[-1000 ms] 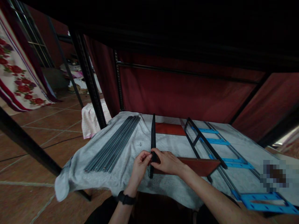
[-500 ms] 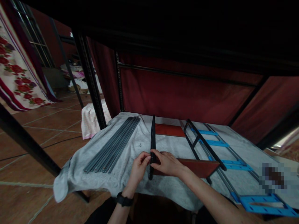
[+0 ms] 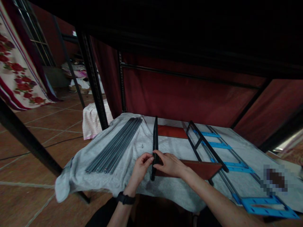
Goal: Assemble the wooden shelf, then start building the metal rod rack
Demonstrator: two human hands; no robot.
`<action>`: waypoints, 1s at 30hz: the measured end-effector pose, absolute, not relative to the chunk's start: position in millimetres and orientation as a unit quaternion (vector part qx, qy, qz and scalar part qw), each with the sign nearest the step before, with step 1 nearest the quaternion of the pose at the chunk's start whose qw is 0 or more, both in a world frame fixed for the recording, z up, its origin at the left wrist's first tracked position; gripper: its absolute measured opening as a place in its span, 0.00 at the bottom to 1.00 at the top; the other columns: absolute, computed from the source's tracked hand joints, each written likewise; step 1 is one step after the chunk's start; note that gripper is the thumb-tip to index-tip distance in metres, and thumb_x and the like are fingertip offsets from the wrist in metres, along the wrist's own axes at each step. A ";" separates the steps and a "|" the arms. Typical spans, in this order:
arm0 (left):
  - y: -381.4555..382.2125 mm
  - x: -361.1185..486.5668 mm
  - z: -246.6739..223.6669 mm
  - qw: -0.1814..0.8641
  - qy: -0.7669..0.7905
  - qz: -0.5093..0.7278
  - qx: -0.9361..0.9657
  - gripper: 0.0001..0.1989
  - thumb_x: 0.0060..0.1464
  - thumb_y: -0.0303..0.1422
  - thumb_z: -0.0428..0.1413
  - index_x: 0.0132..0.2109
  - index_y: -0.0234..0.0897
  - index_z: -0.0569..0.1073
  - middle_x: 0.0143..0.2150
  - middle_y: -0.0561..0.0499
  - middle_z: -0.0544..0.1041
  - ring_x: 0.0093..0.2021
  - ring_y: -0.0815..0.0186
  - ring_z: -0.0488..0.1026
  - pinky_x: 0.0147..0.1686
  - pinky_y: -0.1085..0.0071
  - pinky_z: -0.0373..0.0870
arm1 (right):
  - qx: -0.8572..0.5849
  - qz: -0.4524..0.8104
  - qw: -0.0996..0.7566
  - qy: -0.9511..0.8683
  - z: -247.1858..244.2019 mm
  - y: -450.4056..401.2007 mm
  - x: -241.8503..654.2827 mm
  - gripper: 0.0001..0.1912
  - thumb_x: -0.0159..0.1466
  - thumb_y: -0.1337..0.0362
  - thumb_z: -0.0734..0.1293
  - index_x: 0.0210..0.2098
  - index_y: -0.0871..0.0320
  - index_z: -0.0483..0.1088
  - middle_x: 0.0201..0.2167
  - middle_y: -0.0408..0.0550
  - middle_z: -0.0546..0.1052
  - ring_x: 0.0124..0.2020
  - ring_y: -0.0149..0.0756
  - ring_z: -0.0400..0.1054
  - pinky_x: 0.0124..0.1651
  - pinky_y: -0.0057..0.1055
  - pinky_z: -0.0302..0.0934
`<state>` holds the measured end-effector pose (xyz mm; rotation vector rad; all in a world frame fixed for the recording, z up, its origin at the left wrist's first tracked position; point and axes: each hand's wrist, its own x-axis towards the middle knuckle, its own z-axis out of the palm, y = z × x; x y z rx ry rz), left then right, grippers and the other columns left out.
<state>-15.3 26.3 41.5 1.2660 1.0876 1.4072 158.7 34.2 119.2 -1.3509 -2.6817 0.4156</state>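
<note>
An upright black metal side frame stands on the grey cloth in front of me. My left hand is at its outer face, thumb and forefinger pinched against the bar; whatever they hold is too small to make out. From the inner side, my right hand grips the same frame near its front end. A reddish-brown board runs from this frame to a second black frame on the right. Farther back, another reddish-brown board also spans the two. Small screws lie left of the frame.
Several grey metal rods lie side by side on the cloth at left. Blue slotted pieces joined by grey rods lie at right. A dark shelf hangs overhead, with black posts around the cloth-covered surface.
The view has shifted very slightly. Both hands stay at the same spot on the black frame, with only tiny finger movement.
</note>
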 end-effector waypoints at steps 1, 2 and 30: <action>26.1 -16.3 41.6 0.466 0.433 0.570 0.521 0.11 0.49 0.40 0.62 0.33 0.36 0.76 0.30 0.52 0.76 0.33 0.65 0.72 0.36 0.71 0.68 | -0.443 0.138 0.054 -0.884 120.0 34.1 158.4 0.33 0.66 0.51 0.61 0.66 0.56 0.55 0.45 0.54 0.80 0.46 0.47 0.74 0.47 0.36 0.61; 25.8 -17.3 41.6 0.473 0.425 0.564 0.526 0.11 0.48 0.39 0.62 0.35 0.36 0.76 0.31 0.51 0.77 0.34 0.65 0.72 0.37 0.71 0.68 | -0.443 0.138 0.053 -0.884 120.9 34.0 158.2 0.32 0.66 0.51 0.61 0.66 0.56 0.55 0.44 0.54 0.80 0.46 0.47 0.75 0.46 0.36 0.61; 27.7 -7.1 39.4 0.527 0.374 0.584 0.491 0.09 0.50 0.36 0.62 0.34 0.36 0.73 0.31 0.54 0.72 0.34 0.68 0.68 0.38 0.73 0.65 | -0.500 0.070 0.117 -0.855 97.0 24.2 144.1 0.24 0.66 0.55 0.61 0.60 0.56 0.61 0.43 0.53 0.80 0.48 0.45 0.74 0.60 0.45 0.49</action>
